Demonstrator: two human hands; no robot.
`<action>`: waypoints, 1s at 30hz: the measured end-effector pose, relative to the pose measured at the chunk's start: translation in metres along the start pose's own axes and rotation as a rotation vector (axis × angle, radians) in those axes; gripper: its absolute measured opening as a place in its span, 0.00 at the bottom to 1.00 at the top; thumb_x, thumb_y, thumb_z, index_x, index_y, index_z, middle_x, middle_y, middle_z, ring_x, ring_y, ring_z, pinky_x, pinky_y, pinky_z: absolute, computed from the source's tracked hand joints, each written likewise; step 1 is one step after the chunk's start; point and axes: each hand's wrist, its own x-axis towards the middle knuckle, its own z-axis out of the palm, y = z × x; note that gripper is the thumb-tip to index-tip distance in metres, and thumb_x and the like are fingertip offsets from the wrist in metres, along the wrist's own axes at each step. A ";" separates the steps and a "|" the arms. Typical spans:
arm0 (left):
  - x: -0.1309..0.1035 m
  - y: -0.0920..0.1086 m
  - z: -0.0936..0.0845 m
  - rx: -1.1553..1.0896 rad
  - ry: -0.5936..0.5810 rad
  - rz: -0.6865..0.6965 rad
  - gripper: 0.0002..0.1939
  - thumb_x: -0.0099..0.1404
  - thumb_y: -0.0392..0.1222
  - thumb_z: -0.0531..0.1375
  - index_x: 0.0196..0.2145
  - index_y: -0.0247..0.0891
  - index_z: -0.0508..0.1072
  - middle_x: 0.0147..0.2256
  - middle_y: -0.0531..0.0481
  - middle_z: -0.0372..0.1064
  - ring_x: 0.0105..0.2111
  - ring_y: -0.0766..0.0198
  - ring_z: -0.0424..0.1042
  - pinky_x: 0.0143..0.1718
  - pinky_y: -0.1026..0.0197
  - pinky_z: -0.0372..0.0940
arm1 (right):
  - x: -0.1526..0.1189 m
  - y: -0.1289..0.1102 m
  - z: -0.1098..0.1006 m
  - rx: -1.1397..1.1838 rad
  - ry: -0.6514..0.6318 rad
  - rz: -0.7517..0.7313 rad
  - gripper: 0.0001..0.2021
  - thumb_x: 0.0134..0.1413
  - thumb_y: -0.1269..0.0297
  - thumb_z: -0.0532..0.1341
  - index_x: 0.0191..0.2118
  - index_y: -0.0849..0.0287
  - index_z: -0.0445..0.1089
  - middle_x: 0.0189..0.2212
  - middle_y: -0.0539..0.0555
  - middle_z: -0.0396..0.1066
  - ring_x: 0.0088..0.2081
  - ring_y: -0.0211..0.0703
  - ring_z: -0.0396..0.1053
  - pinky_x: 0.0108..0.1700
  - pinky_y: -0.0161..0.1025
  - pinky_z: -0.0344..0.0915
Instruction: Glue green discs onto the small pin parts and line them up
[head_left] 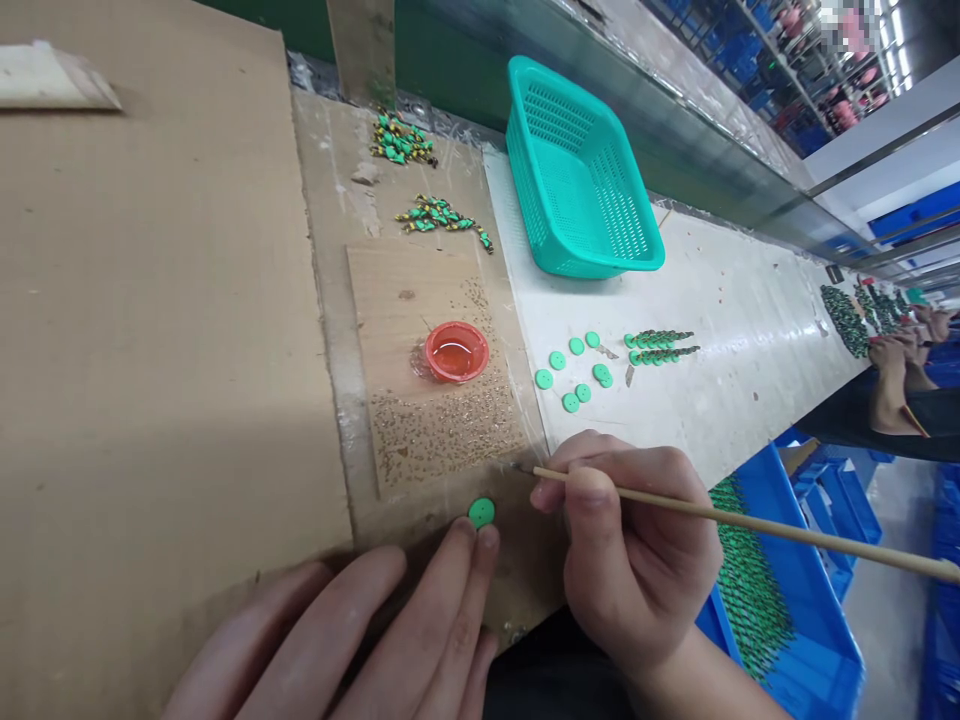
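My right hand [637,540] pinches a thin wooden-handled brush or needle tool [757,525], its fine dark tip pointing left above the board; I cannot make out the tip exactly. My left hand [390,630] lies with fingers stretched out, two fingertips touching the lower edge of a round green button-like disc [482,513] with two small holes. Beyond it is a wooden board [390,350] dotted with amber drops. On that board stands a small red cup [457,352] of clear liquid. More green discs [556,360] lie scattered on the white surface to the right.
A turquoise basket [592,190] stands at the back. Small green-and-yellow pieces [405,140] lie in piles near the wall. Two rows of green pieces [660,347] sit right of the discs. A blue bin [825,620] holds many green pieces. Another person's arm [892,385] is far right.
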 end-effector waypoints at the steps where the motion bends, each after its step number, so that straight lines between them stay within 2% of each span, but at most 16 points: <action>1: 0.000 -0.003 0.001 -0.005 0.013 0.019 0.24 0.72 0.57 0.63 0.61 0.50 0.84 0.67 0.53 0.80 0.45 0.52 0.81 0.45 0.45 0.68 | 0.000 0.000 0.000 0.010 0.007 0.000 0.11 0.71 0.82 0.62 0.47 0.58 0.74 0.33 0.49 0.77 0.34 0.40 0.78 0.37 0.40 0.76; 8: -0.003 -0.003 0.001 -0.002 0.032 0.026 0.24 0.72 0.59 0.64 0.60 0.52 0.83 0.66 0.51 0.80 0.45 0.53 0.80 0.45 0.46 0.70 | 0.005 -0.003 -0.001 0.051 -0.115 -0.030 0.10 0.70 0.80 0.63 0.40 0.57 0.71 0.27 0.47 0.72 0.28 0.38 0.74 0.31 0.39 0.75; 14: -0.015 0.002 0.002 -0.138 -0.074 -0.145 0.24 0.73 0.61 0.64 0.63 0.60 0.81 0.68 0.58 0.78 0.45 0.53 0.80 0.48 0.44 0.69 | 0.008 -0.004 -0.002 0.023 -0.190 -0.065 0.12 0.67 0.82 0.63 0.38 0.56 0.68 0.26 0.46 0.72 0.27 0.37 0.72 0.29 0.37 0.73; 19: -0.008 0.002 0.001 0.005 0.025 -0.012 0.27 0.69 0.61 0.64 0.63 0.57 0.81 0.67 0.52 0.79 0.47 0.48 0.81 0.47 0.42 0.69 | 0.008 -0.004 -0.002 0.008 -0.217 -0.062 0.12 0.68 0.81 0.63 0.39 0.55 0.68 0.27 0.47 0.73 0.28 0.38 0.72 0.30 0.37 0.74; 27: -0.006 0.001 0.001 0.029 0.034 0.009 0.25 0.69 0.60 0.63 0.61 0.57 0.81 0.66 0.53 0.80 0.48 0.50 0.81 0.47 0.43 0.70 | 0.009 -0.005 -0.001 -0.004 -0.236 -0.070 0.11 0.70 0.80 0.62 0.40 0.55 0.69 0.27 0.47 0.73 0.27 0.39 0.73 0.29 0.38 0.74; 30: -0.007 0.005 -0.004 0.006 -0.019 -0.034 0.25 0.70 0.56 0.65 0.63 0.57 0.81 0.67 0.54 0.80 0.48 0.49 0.83 0.48 0.43 0.72 | 0.010 -0.004 -0.002 -0.012 -0.249 -0.094 0.11 0.68 0.81 0.63 0.41 0.55 0.70 0.27 0.48 0.73 0.27 0.39 0.72 0.29 0.38 0.74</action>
